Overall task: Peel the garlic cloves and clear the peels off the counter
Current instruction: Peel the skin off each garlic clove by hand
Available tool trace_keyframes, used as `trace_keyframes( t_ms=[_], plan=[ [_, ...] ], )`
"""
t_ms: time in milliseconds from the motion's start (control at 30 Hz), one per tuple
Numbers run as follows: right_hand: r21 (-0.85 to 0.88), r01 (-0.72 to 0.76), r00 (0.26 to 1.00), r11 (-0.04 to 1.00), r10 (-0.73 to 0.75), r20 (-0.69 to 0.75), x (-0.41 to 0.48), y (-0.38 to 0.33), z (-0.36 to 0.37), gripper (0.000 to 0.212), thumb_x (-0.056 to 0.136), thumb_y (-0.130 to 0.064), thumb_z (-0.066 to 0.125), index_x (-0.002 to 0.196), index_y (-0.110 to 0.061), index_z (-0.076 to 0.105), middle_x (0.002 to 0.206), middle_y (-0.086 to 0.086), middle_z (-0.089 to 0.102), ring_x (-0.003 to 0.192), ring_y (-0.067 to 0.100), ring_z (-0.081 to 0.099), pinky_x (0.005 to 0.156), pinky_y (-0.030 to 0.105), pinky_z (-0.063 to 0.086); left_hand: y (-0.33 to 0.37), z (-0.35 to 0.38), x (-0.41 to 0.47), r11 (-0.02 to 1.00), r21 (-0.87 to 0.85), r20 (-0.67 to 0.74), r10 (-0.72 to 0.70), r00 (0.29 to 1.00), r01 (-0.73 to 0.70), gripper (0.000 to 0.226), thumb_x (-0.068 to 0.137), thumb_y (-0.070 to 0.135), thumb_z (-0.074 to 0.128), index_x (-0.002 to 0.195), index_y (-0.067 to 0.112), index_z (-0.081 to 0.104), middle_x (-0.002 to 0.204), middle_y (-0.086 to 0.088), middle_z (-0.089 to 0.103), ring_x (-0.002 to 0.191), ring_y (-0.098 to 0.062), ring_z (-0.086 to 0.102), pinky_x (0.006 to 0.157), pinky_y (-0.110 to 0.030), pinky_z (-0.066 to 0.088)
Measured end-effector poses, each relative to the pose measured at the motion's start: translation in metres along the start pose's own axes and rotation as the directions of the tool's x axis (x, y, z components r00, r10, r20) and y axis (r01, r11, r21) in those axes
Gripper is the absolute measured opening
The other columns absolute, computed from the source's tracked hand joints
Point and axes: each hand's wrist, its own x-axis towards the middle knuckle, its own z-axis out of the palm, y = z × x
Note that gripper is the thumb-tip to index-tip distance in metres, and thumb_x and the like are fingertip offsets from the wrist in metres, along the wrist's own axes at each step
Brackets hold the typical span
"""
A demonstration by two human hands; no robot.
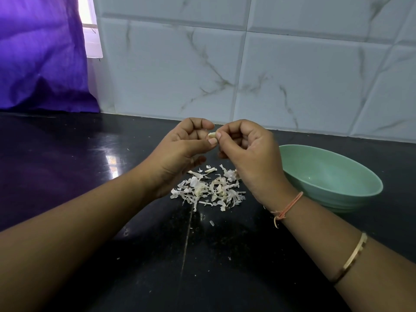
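Note:
A small pale garlic clove [211, 135] is held in the air between both hands, above the black counter [90, 176]. My left hand [182, 149] pinches it with thumb and forefinger from the left. My right hand [245, 149] pinches it from the right, fingers curled. Directly below lies a loose pile of white garlic peels [209, 190] on the counter. A few stray flakes lie nearer me. A green bowl [351, 188] stands to the right of the pile, partly behind my right wrist; its visible inside looks bare.
A white marble-patterned tiled wall [247, 75] closes the counter at the back. A purple curtain [40, 59] hangs at the far left, reaching down to the counter. My right forearm wears a thread band and a gold bangle.

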Motion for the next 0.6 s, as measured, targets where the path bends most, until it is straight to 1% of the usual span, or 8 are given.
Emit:
trace_keyframes(
  t_ms=[100, 300, 367, 467, 533, 600],
  plan=[
    [-0.042, 0.039, 0.999, 0.998, -0.038, 0.024, -0.0015, -0.0001, 0.0000, 0.007, 0.085, -0.008, 0.064, 0.079, -0.012, 0.065, 0.070, 0.002, 0.067, 0.066, 0.020, 0.065, 0.068, 0.036, 0.057, 0.0024, -0.0004, -0.0002, 0.999, -0.002, -0.033, -0.033, 0.999, 0.033, 0.026, 0.084, -0.003, 0.052, 0.092, 0.021, 0.055, 0.070, 0.008, 0.052, 0.060, -0.001, 0.050, 0.058, -0.018, 0.040],
    [0.021, 0.032, 0.999, 0.999, -0.033, 0.043, -0.0001, 0.0008, -0.0023, 0.009, 0.084, -0.004, 0.063, 0.078, -0.011, 0.063, 0.075, 0.010, 0.070, 0.070, 0.025, 0.068, 0.070, 0.039, 0.058, 0.0045, 0.0009, -0.0011, 0.998, 0.026, -0.061, -0.053, 0.997, 0.054, 0.031, 0.083, -0.007, 0.047, 0.092, 0.021, 0.058, 0.060, 0.012, 0.055, 0.055, -0.002, 0.049, 0.060, -0.021, 0.039],
    [0.033, 0.049, 0.998, 0.998, -0.050, 0.044, 0.0002, 0.0007, -0.0020, 0.011, 0.084, -0.003, 0.064, 0.078, -0.012, 0.063, 0.075, 0.008, 0.069, 0.071, 0.025, 0.067, 0.070, 0.036, 0.058, 0.0037, 0.0016, -0.0017, 0.996, 0.064, -0.077, -0.052, 0.996, 0.057, 0.028, 0.085, -0.003, 0.049, 0.091, 0.022, 0.060, 0.061, 0.013, 0.056, 0.055, -0.002, 0.047, 0.060, -0.020, 0.039],
    [0.044, 0.072, 0.997, 0.996, -0.074, 0.034, 0.0015, 0.0015, -0.0014, 0.019, 0.083, 0.000, 0.065, 0.077, -0.017, 0.060, 0.075, 0.005, 0.067, 0.071, 0.022, 0.066, 0.069, 0.029, 0.057, 0.0023, 0.0015, -0.0015, 0.993, 0.103, -0.128, -0.046, 0.991, 0.059, 0.021, 0.087, 0.003, 0.052, 0.084, 0.021, 0.062, 0.067, 0.009, 0.056, 0.058, -0.004, 0.046, 0.059, -0.020, 0.039],
    [0.048, 0.072, 0.997, 0.996, -0.074, 0.030, 0.0025, 0.0026, -0.0017, 0.021, 0.083, 0.001, 0.064, 0.076, -0.019, 0.060, 0.075, 0.004, 0.067, 0.071, 0.020, 0.065, 0.069, 0.030, 0.058, 0.0017, 0.0010, -0.0011, 0.990, 0.123, -0.153, -0.043, 0.987, 0.062, 0.020, 0.087, 0.005, 0.052, 0.080, 0.020, 0.063, 0.071, 0.006, 0.057, 0.059, -0.004, 0.046, 0.058, -0.018, 0.039],
    [0.050, 0.069, 0.997, 0.996, -0.070, 0.037, 0.0029, 0.0039, -0.0021, 0.022, 0.083, 0.002, 0.064, 0.077, -0.020, 0.060, 0.076, 0.003, 0.067, 0.072, 0.019, 0.066, 0.070, 0.032, 0.058, 0.0015, 0.0005, -0.0008, 0.989, 0.133, -0.172, -0.035, 0.984, 0.058, 0.019, 0.087, 0.005, 0.053, 0.078, 0.018, 0.064, 0.070, 0.005, 0.057, 0.057, -0.004, 0.045, 0.055, -0.016, 0.039]
  ],
)
